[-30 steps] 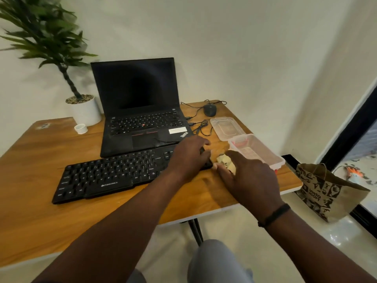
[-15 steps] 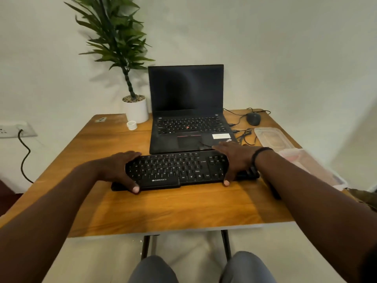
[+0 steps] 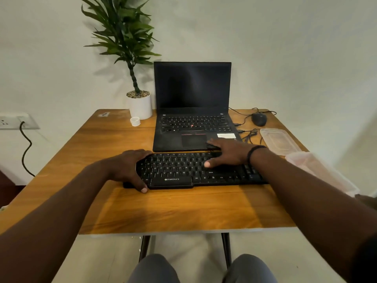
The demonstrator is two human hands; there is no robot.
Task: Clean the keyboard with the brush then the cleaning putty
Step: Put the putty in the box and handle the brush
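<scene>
A black keyboard (image 3: pixel 183 170) lies across the wooden table (image 3: pixel 173 209), just in front of an open laptop (image 3: pixel 191 88). My left hand (image 3: pixel 126 168) grips the keyboard's left end, with the thumb on its front edge. My right hand (image 3: pixel 228 152) lies flat on the upper right keys, fingers spread and reaching over the back edge toward the laptop, thumb resting on the keys. No brush or putty shows in this view; whether anything is under the right palm is hidden.
A clear plastic container (image 3: pixel 320 170) sits at the table's right edge, with its lid (image 3: pixel 279 142) behind it. A mouse (image 3: pixel 259 119) and cables lie right of the laptop. A potted plant (image 3: pixel 140 106) and a small white cap (image 3: pixel 135 121) stand at the back.
A second ago my right hand held a pale lump by the container; it is out of sight now. My left hand went to the keyboard's left end. My right hand slid back.
</scene>
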